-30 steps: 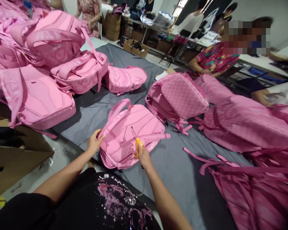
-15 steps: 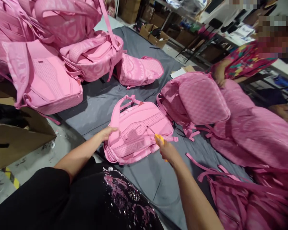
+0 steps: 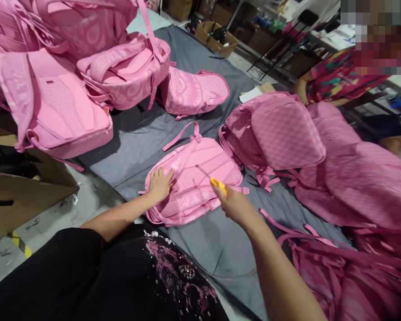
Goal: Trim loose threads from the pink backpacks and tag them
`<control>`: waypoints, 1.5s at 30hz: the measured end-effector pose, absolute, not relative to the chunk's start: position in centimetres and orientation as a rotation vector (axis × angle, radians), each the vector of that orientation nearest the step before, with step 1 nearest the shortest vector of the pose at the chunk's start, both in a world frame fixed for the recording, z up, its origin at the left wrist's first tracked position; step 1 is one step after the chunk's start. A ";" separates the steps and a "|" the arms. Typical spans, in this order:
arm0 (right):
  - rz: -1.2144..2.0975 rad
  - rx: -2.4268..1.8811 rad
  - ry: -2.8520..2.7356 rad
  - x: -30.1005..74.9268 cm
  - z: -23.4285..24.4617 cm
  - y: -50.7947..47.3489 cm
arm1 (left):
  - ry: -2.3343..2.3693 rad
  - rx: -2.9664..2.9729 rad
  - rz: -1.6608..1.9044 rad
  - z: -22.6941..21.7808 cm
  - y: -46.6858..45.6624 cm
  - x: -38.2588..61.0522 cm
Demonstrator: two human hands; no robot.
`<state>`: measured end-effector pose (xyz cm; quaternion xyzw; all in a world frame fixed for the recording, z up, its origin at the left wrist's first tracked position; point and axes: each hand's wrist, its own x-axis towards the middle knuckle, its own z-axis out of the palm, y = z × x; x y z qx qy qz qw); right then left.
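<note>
A pink backpack (image 3: 207,162) lies on the cloth in front of me, its padded back panel facing up. My left hand (image 3: 160,183) rests on the near left part of the bag, fingers spread over a shoulder strap (image 3: 183,164). The far end of that strap reaches past the bag's edge, with a loose webbing tail. Wrapped in my right hand (image 3: 232,203) is a yellow-handled tool (image 3: 218,184) with a thin metal shaft, whose tip points over the back panel. Whether the tip touches the fabric I cannot tell.
Several pink backpacks (image 3: 63,102) are piled at the left, and more pink bags (image 3: 287,129) lie at the right. Grey cloth (image 3: 127,147) covers the table. A thin cord (image 3: 227,277) runs across it. A co-worker's arm (image 3: 302,89) is behind the right-hand bags. An open cardboard box (image 3: 36,196) stands lower left.
My left hand has moved from the bag's left edge onto the strap, which now lies flatter across the back panel. The tool in my right hand has shifted slightly left and up.
</note>
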<state>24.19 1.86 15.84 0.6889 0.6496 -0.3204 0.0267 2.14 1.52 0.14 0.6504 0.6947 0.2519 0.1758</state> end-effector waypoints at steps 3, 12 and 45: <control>-1.124 1.969 1.876 24.4 15.4 2.6 | 1.986 1.981 0.544 -0.6 1.8 2.9; -1.270 2.025 1.852 27.7 14.8 3.1 | 1.697 2.184 0.643 -2.7 -0.8 4.3; -1.369 2.091 1.847 34.1 14.7 -2.9 | 1.533 1.788 0.744 -5.5 -4.7 9.2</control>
